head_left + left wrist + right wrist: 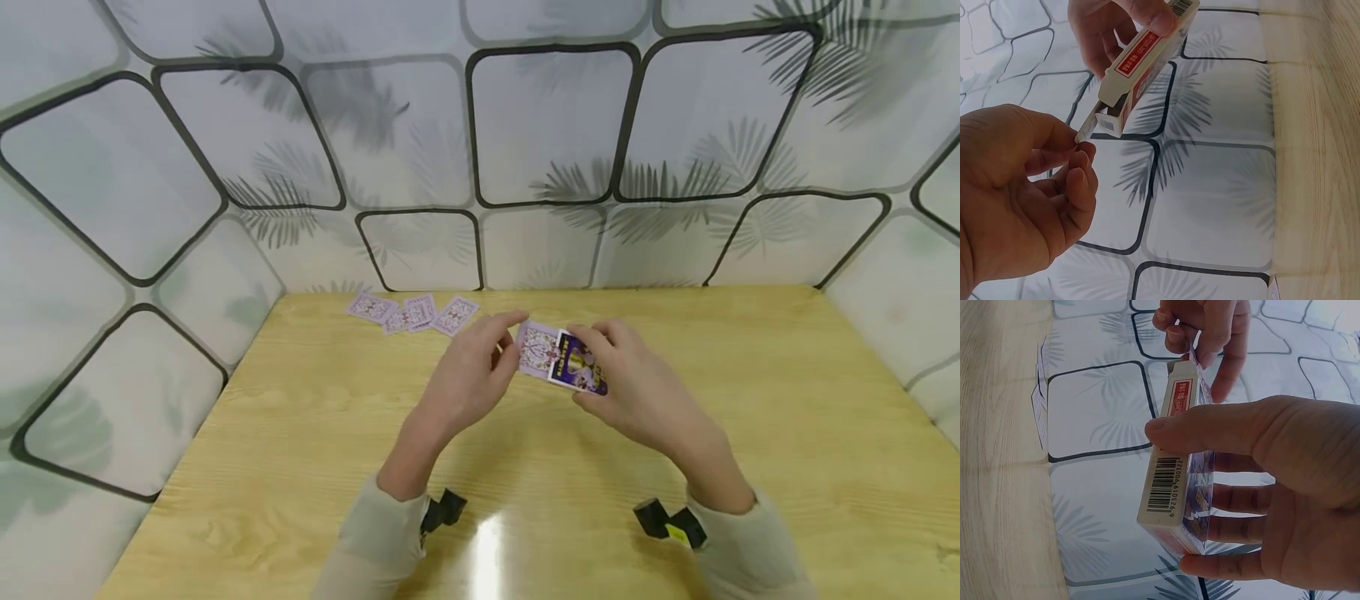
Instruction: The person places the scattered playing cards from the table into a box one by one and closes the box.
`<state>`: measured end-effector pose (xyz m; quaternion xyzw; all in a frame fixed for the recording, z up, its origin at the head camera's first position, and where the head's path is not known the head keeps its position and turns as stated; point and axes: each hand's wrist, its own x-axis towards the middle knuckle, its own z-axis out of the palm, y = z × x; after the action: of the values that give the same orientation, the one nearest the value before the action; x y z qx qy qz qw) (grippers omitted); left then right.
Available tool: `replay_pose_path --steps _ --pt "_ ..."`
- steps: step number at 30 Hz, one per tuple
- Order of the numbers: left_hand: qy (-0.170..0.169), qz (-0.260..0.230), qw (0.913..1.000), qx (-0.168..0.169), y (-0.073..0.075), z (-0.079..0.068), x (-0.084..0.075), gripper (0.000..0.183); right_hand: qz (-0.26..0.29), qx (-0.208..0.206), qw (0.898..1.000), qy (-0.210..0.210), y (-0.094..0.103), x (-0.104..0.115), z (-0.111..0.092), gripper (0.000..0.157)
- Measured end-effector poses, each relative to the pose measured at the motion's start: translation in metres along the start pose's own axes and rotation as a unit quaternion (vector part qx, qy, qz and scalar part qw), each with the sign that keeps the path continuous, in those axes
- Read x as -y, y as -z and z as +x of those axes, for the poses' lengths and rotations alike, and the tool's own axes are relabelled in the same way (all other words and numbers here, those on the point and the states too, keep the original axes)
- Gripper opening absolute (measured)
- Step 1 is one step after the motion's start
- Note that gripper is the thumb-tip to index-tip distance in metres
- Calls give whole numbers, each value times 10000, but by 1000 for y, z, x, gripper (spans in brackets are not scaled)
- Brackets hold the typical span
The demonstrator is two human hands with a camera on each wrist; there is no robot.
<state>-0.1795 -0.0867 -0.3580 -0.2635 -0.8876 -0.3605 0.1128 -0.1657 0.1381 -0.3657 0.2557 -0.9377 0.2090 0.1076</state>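
Note:
My right hand (645, 392) holds a playing card box (577, 364), purple with yellow print on its broad face. In the right wrist view the thumb presses the narrow white side near a barcode (1164, 485), with the fingers behind the box. A patterned purple-and-white playing card (537, 348) sticks out of the box's open left end. My left hand (467, 367) pinches that card by its outer edge between thumb and fingers. An end flap (1109, 122) stands open beside the card in the left wrist view. Both hands are raised over the table.
Several patterned playing cards (455, 316) lie face down, partly overlapping, at the back left of the wooden table (300, 467). A leaf-patterned cloth wall (551, 125) encloses the back and sides. Each wrist wears a black device.

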Motion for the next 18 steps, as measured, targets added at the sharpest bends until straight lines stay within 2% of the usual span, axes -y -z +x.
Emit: replay_pose_path --steps 4,18 --pt "3 -62 10000 33 0 1 -4 38 -34 11 10000 20 2 0 -1 73" --pt "-222 -542 9977 -336 -7 -3 -8 25 50 -50 10000 27 1 3 -3 73"
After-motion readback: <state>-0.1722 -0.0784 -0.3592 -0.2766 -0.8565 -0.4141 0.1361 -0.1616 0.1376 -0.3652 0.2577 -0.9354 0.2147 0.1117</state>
